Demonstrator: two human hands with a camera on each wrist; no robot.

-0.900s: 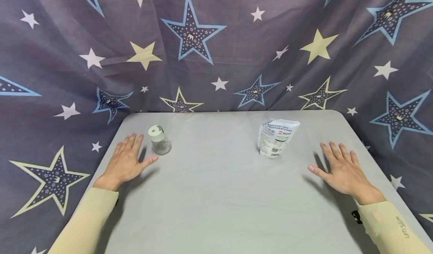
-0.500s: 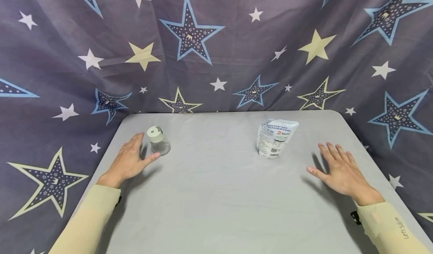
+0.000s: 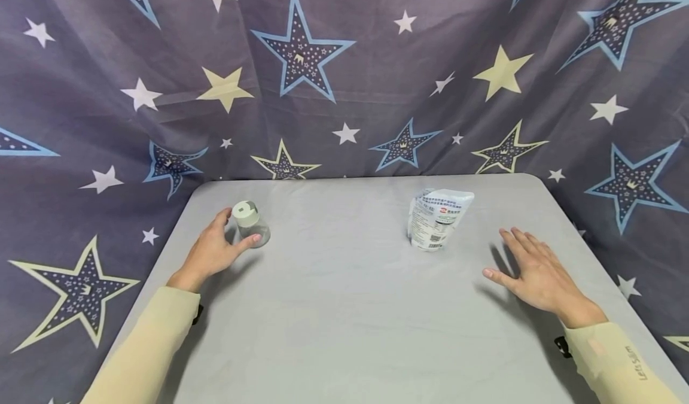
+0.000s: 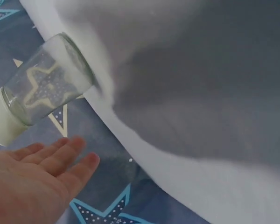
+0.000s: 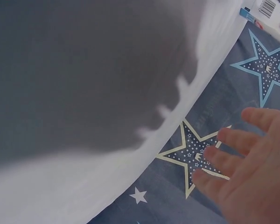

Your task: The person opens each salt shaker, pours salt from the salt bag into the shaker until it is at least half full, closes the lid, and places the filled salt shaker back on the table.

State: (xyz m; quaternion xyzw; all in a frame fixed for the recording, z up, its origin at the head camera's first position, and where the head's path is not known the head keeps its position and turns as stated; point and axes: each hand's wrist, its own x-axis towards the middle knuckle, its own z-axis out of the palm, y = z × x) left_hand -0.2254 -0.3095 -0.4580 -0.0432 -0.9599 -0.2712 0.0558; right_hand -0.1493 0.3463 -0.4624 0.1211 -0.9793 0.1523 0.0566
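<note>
A clear glass jar with a pale green-white lid [image 3: 247,213] stands upright at the left of the table. My left hand [image 3: 211,253] is just beside it, thumb in front and fingers to its left. The left wrist view shows a gap between those relaxed fingers [image 4: 60,161] and the jar's glass wall [image 4: 49,79]. Toward the right stands a white pouch [image 3: 438,219] with printed text and a barcode. My right hand [image 3: 540,278] hovers to the right of the pouch, fingers spread, holding nothing; in the right wrist view only the pouch's edge [image 5: 273,18] shows.
Both things stand on a table with a pale grey cover [image 3: 334,308] and rounded far corners. Directly behind its far edge hangs a dark star-patterned curtain [image 3: 371,93], which also runs along both sides.
My left hand has moved right and closer to the jar, its thumb now overlapping the glass from the head view. The right hand has shifted slightly left. Jar and pouch stay put.
</note>
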